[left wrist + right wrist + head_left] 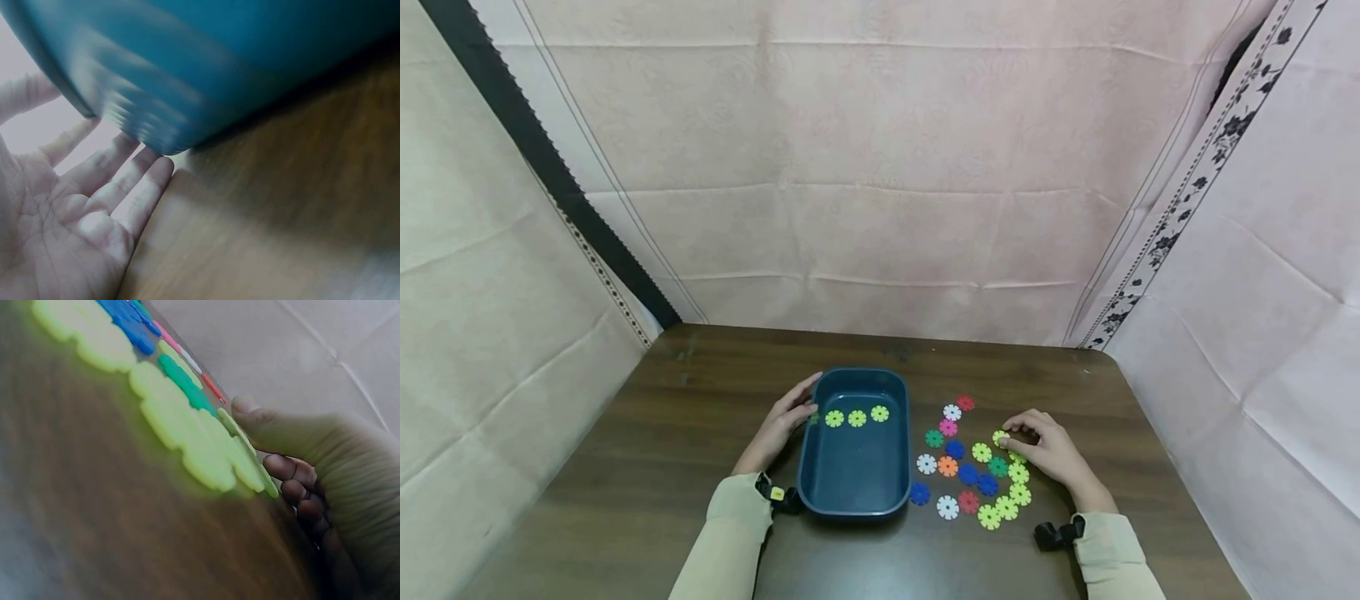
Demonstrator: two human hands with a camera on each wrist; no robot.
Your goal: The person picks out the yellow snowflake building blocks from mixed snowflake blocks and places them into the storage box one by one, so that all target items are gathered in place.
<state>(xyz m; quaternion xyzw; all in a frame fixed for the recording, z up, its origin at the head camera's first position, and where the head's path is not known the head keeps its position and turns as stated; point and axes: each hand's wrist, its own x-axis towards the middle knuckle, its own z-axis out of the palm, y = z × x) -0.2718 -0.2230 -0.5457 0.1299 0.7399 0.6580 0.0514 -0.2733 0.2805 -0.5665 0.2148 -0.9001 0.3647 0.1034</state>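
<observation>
1. Left hand (781,427): fingers straight, spread, touching blue tray (853,487), lower center of frame.
2. Right hand (1054,454): pinching yellow-green flower disc (998,437), lower frame, right of center.
3. Three yellow-green flower discs (857,418) lie in tray's upper part.

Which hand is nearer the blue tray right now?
Left. The left hand touches the left side of the blue tray; the right hand is off to its right, by scattered flower pieces.

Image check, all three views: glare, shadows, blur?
Head: dark shadow under the near edge of the blue tray, sheen on the tabletop in front; left wrist: striped glare on the tray's outer wall, tabletop blurred; right wrist: yellow-green pieces pale and soft-edged, tabletop grain smeared.
</observation>
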